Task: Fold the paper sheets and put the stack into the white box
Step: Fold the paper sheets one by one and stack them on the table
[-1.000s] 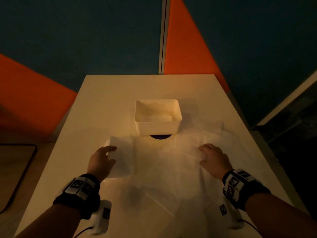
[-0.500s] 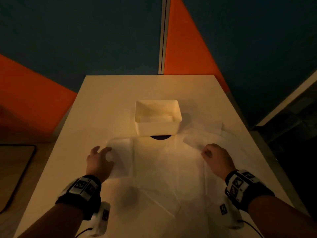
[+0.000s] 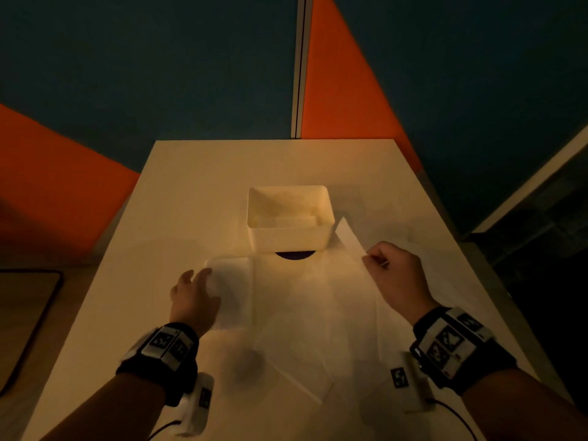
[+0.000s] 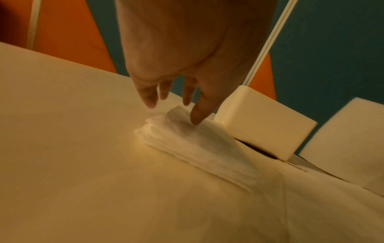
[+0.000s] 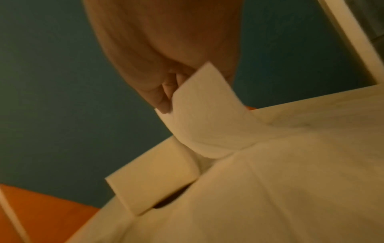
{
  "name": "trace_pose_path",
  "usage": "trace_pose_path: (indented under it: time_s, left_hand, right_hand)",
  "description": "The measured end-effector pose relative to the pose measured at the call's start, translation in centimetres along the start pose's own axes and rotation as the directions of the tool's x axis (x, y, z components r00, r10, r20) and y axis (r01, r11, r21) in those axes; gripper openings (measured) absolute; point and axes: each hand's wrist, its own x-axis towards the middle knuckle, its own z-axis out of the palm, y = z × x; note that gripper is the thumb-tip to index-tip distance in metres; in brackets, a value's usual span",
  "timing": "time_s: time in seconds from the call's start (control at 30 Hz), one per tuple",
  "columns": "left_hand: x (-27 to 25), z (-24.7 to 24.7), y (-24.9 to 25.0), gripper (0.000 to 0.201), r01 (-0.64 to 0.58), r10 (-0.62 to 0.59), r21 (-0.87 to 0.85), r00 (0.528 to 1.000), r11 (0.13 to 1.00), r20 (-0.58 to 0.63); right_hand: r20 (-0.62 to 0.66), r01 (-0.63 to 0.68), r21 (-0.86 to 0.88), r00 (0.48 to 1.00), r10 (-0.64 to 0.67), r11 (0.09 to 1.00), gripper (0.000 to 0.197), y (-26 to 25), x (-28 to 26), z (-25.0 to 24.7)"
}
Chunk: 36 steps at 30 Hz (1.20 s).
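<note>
Dim table (image 3: 191, 192): folded stack (image 3: 232, 291) lies at centre-left under the left hand's (image 3: 191, 297) spread fingers; the right hand (image 3: 394, 275) pinches a lifted sheet (image 3: 348, 240). White box (image 3: 289, 238) awaits the stack.

Head view looks down from above; both low, close wrist views share the white box (image 3: 290, 218).

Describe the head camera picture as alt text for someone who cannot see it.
Seen from above in dim amber light, the right hand pinches and lifts a corner of a thin paper sheet spread on a table, while the left hand rests open-fingered on a folded stack. A white box stands just beyond them.
</note>
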Motion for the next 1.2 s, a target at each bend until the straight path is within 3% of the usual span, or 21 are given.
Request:
trace_pose_path:
  time_s: [0.07,0.13,0.2,0.23,0.3,0.4,0.47,0.53,0.63,0.77,0.87,0.97,1.07,1.13,1.2]
  left_hand:
    - [-0.7,-0.3,1.6,0.057,-0.049,0.049,0.001,0.995,0.999,-0.084]
    - [-1.8,-0.9,4.3,0.050,-0.160,0.143,-0.192,0.985,0.968,-0.096]
    - [-3.4,-2.1,7.5,0.044,-0.073,0.195,-0.559,0.968,0.826,0.161]
    - [-4.3,-2.6,9.0,0.043,0.035,0.256,-0.707,0.919,0.706,0.301]
    - [-5.5,-3.1,11.1,0.051,0.216,0.385,-0.819,0.800,0.531,0.461]
    - [-6.9,-3.2,13.0,0.059,0.252,0.536,-0.878,0.713,0.406,0.452]
    - [-7.3,-3.5,13.6,0.046,0.276,0.546,-0.910,0.732,0.309,0.407]
    - [-7.1,-3.5,13.6,0.051,0.282,0.490,-0.925,0.786,0.257,0.376]
    - [-6.6,-3.6,13.2,0.052,0.358,0.421,-0.916,0.813,0.182,0.401]
    - [-5.8,-3.8,12.6,0.043,0.390,0.353,-0.917,0.849,0.079,0.392]
    - [-5.5,-4.2,12.1,0.037,0.384,0.378,-0.923,0.849,0.035,0.368]
    - [-5.5,-4.7,11.9,0.035,0.383,0.403,-0.923,0.841,0.028,0.361]
    - [-5.6,-5.0,12.1,0.038,0.380,0.426,-0.923,0.828,0.052,0.365]
    - [-5.6,-5.2,12.3,0.037,0.362,0.427,-0.929,0.830,0.079,0.359]
    - [-5.6,-5.1,12.5,0.036,0.323,0.418,-0.940,0.843,0.113,0.340]
  right_hand:
    - [-0.021,0.032,0.044,0.999,-0.031,0.999,0.015,-1.1,-0.2,0.1]
    - [-0.043,0.056,0.103,0.998,-0.052,0.993,0.013,-2.1,-0.3,0.5]
    - [-0.045,0.080,0.167,0.996,-0.073,0.983,0.015,-3.5,-0.6,1.0]
    - [-0.040,0.099,0.200,0.995,-0.093,0.975,0.017,-4.3,-0.8,1.3]
    - [-0.016,0.134,0.292,0.991,-0.135,0.947,0.028,-5.9,-1.4,1.7]
    - [0.082,0.135,0.390,0.980,-0.180,0.911,0.023,-7.9,-2.2,2.5]
    - [0.170,0.084,0.481,0.968,-0.187,0.873,0.007,-8.6,-2.5,2.8]
    - [0.247,0.029,0.568,0.947,-0.204,0.823,0.015,-8.9,-2.8,2.7]
    - [0.334,-0.043,0.636,0.916,-0.224,0.771,0.019,-9.3,-2.9,1.7]
    - [0.129,-0.017,0.618,0.988,-0.081,0.786,0.015,-8.1,-1.2,0.0]
    - [0.066,-0.139,0.511,0.990,0.122,0.848,0.018,-6.4,0.2,-1.1]
    - [0.259,-0.361,0.441,0.928,0.268,0.822,0.032,-5.4,0.4,-1.8]
    - [0.482,-0.465,0.523,0.853,0.201,0.714,0.028,-5.8,-0.7,-2.2]
    - [0.502,-0.449,0.614,0.857,0.119,0.649,0.020,-6.0,-1.1,-2.2]
    - [0.458,-0.404,0.660,0.885,0.088,0.634,0.025,-5.8,-1.0,-2.2]
